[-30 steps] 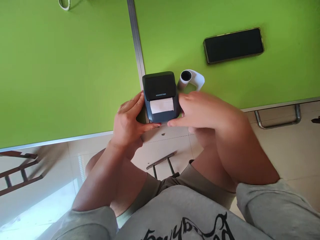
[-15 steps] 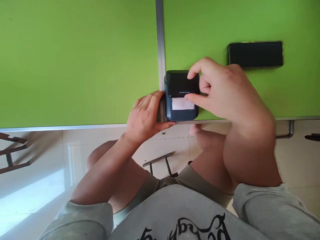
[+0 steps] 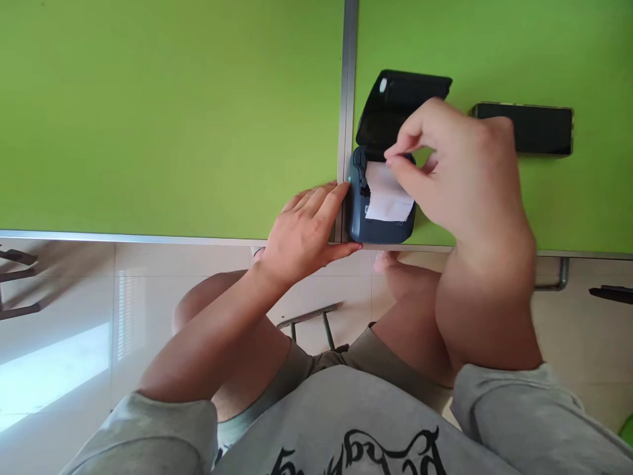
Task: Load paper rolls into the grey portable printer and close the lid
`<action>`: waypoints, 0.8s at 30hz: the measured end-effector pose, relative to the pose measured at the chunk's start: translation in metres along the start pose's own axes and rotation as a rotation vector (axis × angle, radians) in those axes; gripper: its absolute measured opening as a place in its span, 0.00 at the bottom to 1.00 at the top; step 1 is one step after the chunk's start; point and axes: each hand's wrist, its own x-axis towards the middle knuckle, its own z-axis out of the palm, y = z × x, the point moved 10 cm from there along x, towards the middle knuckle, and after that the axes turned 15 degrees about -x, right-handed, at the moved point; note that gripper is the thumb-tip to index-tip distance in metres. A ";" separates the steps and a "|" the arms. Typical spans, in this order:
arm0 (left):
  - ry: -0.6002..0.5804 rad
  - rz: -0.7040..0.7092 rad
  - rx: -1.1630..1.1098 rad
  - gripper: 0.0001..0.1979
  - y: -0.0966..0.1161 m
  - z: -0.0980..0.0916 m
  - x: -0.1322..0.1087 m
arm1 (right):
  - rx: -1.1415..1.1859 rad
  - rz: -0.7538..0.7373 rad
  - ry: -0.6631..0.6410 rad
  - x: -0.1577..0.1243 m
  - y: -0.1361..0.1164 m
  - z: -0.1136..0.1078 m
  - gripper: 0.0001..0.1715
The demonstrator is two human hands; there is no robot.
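A small dark blue label printer (image 3: 380, 232) sits near the front edge of the green table, its black lid (image 3: 390, 109) swung up and back. White paper (image 3: 390, 198) lies in the opening and hangs over the printer's front. My right hand (image 3: 457, 168) is above the printer, thumb and forefinger pinched at the paper's upper end; it covers part of the lid and opening. My left hand (image 3: 311, 227) rests at the printer's left side, fingers stretched out with their tips against it and the thumb along the table's front edge.
A black oblong case (image 3: 541, 128) lies right of the printer, partly behind my right hand. A grey metal strip (image 3: 347, 86) divides the green tabletop (image 3: 173, 119). Below the table, part of a stool (image 3: 311, 315) shows between my legs.
The printer's lid has gone from closed to raised, uncovering the paper inside. My right hand has gone from the lid to a pinch at the paper. My left hand stays beside the printer.
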 end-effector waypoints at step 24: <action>0.014 0.012 0.002 0.44 0.002 -0.002 0.002 | -0.147 -0.059 -0.142 0.006 0.002 0.018 0.19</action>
